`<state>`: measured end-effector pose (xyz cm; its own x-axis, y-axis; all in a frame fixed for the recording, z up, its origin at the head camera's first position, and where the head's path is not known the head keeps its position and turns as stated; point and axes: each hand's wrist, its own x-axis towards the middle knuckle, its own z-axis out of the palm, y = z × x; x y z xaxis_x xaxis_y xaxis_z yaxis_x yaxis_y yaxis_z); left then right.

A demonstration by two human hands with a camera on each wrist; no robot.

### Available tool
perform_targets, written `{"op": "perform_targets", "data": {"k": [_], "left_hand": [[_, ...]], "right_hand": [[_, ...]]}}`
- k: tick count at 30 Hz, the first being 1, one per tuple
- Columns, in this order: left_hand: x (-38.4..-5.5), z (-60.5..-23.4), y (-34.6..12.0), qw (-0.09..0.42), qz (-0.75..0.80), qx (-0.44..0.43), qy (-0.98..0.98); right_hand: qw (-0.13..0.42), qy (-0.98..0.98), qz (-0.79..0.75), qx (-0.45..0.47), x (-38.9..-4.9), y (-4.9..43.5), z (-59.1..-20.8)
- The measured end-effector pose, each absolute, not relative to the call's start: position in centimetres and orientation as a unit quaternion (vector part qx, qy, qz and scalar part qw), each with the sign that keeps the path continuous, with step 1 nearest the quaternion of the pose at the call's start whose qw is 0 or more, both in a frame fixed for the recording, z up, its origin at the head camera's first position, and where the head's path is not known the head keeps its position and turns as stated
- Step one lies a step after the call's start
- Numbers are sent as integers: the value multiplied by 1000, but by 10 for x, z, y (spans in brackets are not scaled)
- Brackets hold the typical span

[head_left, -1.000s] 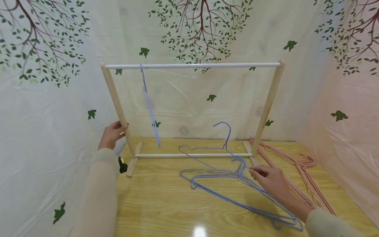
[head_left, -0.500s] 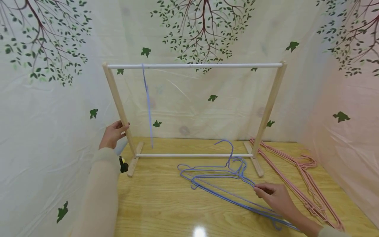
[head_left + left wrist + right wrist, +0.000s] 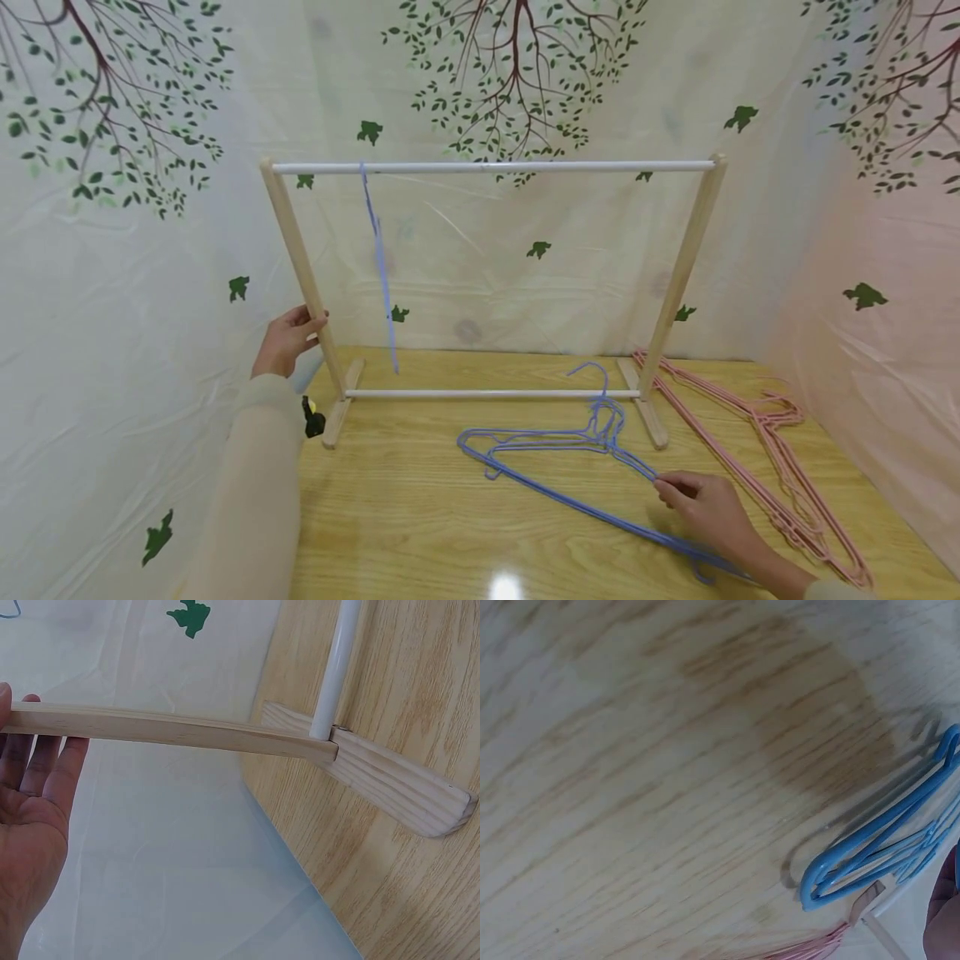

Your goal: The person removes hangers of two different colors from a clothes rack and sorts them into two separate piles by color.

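Observation:
My left hand (image 3: pixel 285 342) grips the left wooden post (image 3: pixel 292 242) of a small clothes rack, thumb in front and fingers behind it in the left wrist view. My right hand (image 3: pixel 708 512) pinches the sloping shoulder of a blue clothes hanger (image 3: pixel 604 383), whose hook points up towards the back. That hanger lies over several other blue hangers (image 3: pixel 577 504) on the table; which wires belong to it is hard to tell. One more blue hanger (image 3: pixel 384 275) hangs edge-on from the rack's white top rail (image 3: pixel 487 167), near its left end.
Several pink hangers (image 3: pixel 780 458) lie on the wooden table (image 3: pixel 405 517) at the right, by the rack's right foot (image 3: pixel 651 421). A white lower bar (image 3: pixel 487 392) joins the posts. A small black object (image 3: pixel 312 419) sits beside the left foot. Leaf-patterned sheeting surrounds the table.
My right hand has moved right and down, pulling the held blue hanger lower over the others. The hanging hanger has swung slightly. My left hand stays on the post.

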<state>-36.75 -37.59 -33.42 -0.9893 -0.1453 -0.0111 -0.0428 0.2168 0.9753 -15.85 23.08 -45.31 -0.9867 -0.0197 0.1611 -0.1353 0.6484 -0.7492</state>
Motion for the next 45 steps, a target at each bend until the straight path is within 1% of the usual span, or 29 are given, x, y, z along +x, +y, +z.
{"op": "perform_targets", "data": {"k": [8,10,16,22,30,39,45], "left_hand": [[-367,-335,-376,41,-624,60,-778],[-368,-335,-377,40,-625,59,-777],[-368,-334,-377,38,-633,53,-772],[-367,-334,-378,36,-631,44,-774],[-367,-335,-379,35,-628,41,-776],[-370,-336,-381,30,-628,33,-777],[-370,-336,-381,32,-626,33,-778]], "right_hand": [[138,-927,340,80,-168,237,-465],[142,-934,319,74,-169,239,-466],[133,-948,286,55,-175,245,-466],[140,-947,282,67,-182,242,-462],[179,-934,296,88,-192,225,-449],[229,-913,318,118,-209,197,-424],[236,-901,342,122,-224,175,-406]]}}
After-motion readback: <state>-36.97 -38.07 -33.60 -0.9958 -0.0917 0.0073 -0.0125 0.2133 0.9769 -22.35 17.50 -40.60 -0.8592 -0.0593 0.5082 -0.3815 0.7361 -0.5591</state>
